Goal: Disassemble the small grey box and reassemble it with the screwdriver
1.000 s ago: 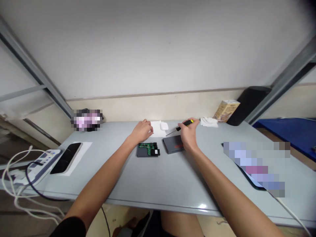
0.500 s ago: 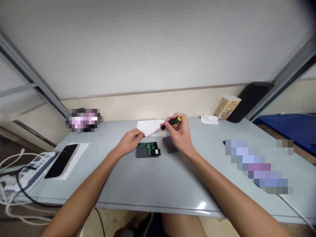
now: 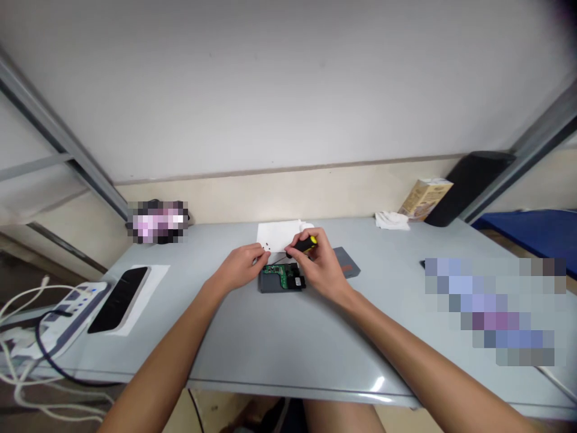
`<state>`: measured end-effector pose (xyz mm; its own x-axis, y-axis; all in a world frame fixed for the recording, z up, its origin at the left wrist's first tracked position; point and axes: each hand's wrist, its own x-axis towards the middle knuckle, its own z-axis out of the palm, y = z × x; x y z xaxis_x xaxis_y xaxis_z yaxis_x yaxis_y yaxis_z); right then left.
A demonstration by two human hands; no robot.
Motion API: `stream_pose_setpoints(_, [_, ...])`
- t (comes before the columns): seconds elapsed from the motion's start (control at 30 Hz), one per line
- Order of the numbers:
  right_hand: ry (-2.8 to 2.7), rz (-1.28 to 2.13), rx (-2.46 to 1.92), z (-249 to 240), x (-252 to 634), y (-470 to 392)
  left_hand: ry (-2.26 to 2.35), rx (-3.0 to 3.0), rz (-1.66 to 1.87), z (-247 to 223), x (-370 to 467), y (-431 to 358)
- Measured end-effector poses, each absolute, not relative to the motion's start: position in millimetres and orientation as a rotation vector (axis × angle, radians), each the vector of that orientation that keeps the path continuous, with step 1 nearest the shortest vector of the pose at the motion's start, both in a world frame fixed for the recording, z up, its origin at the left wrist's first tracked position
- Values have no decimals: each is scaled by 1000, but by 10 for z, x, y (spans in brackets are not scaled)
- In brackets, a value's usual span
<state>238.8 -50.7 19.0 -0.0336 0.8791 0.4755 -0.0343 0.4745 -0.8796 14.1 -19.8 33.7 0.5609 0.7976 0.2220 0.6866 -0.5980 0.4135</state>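
My right hand [image 3: 315, 261] grips a black and yellow screwdriver [image 3: 304, 243], its thin shaft slanting down to the left, with the tip near the upper left of a green circuit board [image 3: 282, 272]. The board lies in a dark grey case [image 3: 273, 284]. At the board's upper left corner my left hand [image 3: 246, 264] has its fingers pinched together; whatever they hold is too small to name. Several tiny dark pieces [image 3: 267, 245] lie on a white paper [image 3: 277, 233] behind the board. A grey cover [image 3: 346, 263] lies partly behind my right hand.
On the left are a phone [image 3: 119, 299] on paper and a white power strip [image 3: 67, 316] with cables. Crumpled tissue [image 3: 392, 221], a carton [image 3: 426, 198] and a black cylinder [image 3: 469, 187] stand at the back right. Blurred items [image 3: 491, 310] lie at the right.
My right hand has lowered the screwdriver from over the paper to the board. My left hand has shifted onto the board's corner. The view has moved slightly, and more of the grey cover shows.
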Motion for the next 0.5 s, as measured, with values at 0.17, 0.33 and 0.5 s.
stream_pose_setpoints(0.17, [-1393,879,-790,217,2404,-504,1208,2511,550,379,131,-208])
stream_pose_setpoints(0.33, [-1423,886,-810,232,2399,-517,1197,2515,500,382,127,-209])
stream_pose_setpoints(0.5, [-1611,867,-828,324,2432,-543,1188,2465,508,315,135,-179])
